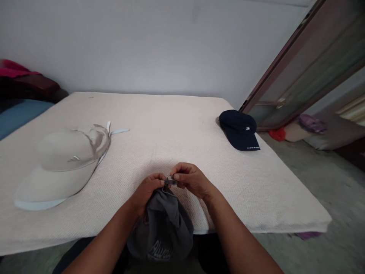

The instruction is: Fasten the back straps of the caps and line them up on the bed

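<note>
A dark grey cap (168,224) with pale lettering hangs over the near edge of the covered surface, its strap uppermost. My left hand (149,190) is closed on the strap's left side, thumb and fingers pinching it. From the right, my right hand (191,180) pinches the strap's other end between thumb and forefinger. The two hands almost meet at the small buckle area, whose details are too small to make out.
A large cream sun cap (68,152) lies at the left on the pale quilted cover (159,125). A navy cap (239,129) rests at the right. Behind is a wall; a door frame stands at the right, and folded cloths lie at far left.
</note>
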The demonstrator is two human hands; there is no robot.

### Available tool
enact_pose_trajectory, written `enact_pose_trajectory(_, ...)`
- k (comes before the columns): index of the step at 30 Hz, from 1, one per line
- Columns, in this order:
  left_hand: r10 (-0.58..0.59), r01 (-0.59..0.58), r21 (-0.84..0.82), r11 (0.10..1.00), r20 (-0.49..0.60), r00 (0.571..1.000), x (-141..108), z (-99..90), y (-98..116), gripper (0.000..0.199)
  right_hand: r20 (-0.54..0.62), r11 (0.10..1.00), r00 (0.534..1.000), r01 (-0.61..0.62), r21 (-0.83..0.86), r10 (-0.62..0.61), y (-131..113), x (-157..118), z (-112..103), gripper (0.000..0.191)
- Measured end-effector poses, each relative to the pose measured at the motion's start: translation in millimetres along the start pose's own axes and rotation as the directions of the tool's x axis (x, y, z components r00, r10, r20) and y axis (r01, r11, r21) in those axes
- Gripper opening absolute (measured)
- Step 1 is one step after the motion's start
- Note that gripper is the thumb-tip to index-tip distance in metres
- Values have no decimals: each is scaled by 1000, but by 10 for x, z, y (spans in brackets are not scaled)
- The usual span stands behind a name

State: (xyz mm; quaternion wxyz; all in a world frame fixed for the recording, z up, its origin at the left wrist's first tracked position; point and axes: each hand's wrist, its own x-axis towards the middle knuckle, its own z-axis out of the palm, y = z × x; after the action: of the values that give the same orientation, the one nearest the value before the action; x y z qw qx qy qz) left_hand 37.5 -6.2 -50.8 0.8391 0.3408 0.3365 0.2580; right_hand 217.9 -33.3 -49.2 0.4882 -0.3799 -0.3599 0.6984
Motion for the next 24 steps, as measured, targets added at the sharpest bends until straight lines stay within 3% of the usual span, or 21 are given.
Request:
enact_pose_trajectory(11,76,-39,270,962,-130,989,22,45,-31,15,-16,953,1000,-4,-304,0,16,0,-11,11)
enact_pose_trajectory(17,100,-46,410,911,-110,989,40,17,-45,20,-26,947,1000,1,-321,-10,29,-4,-21,10)
enact_pose_trajectory(24,172,-92,619,780,-72,982,32,-16,-28,21,-8,941,999,-47,-335,47,29,-9,-33,10)
